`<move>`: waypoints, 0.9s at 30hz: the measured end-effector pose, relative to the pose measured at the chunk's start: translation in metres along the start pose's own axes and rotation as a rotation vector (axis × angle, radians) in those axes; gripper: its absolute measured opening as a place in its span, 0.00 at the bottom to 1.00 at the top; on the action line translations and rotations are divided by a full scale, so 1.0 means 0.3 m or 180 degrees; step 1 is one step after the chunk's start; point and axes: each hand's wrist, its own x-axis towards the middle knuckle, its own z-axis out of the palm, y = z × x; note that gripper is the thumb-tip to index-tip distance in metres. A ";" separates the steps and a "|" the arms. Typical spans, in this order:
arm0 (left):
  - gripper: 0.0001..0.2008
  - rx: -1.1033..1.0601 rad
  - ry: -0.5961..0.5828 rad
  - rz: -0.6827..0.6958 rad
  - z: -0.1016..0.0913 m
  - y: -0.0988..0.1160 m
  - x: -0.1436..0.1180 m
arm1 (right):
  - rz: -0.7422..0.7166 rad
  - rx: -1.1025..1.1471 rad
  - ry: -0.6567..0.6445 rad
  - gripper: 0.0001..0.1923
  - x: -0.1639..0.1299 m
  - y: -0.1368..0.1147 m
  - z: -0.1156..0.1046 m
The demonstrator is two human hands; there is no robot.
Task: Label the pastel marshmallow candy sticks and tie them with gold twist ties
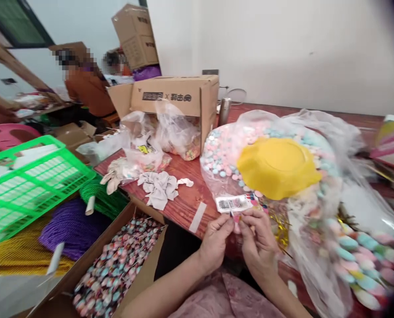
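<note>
My left hand [217, 240] and my right hand [259, 236] meet at the table's front edge. Both are closed, pinching between their fingertips a small pink piece [237, 224] with a dark bit at its left; its exact kind is too small to make out. Just beyond the fingers lies a white printed packet [234, 204] with colourful figures at its right end. Past that, a yellow wavy-edged dish [279, 165] rests upside down on a clear plastic bag of pink, blue and white rounded pieces [221, 152]. Gold tinsel [282, 232] lies right of my right hand.
An open carton [117, 269] of small pastel pieces stands below left, near purple cord [73, 229] and a green basket [38, 176]. Grey cloth [159, 187] and a cardboard box [173, 95] are on the table [183, 174]. Larger pastel pieces [365, 260] lie right. Two people sit behind.
</note>
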 end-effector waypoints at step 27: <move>0.22 0.0671 -0.1708 -0.2098 -0.074 0.036 -0.054 | -0.1551 -0.1352 -0.2343 0.18 0.013 -0.054 -0.267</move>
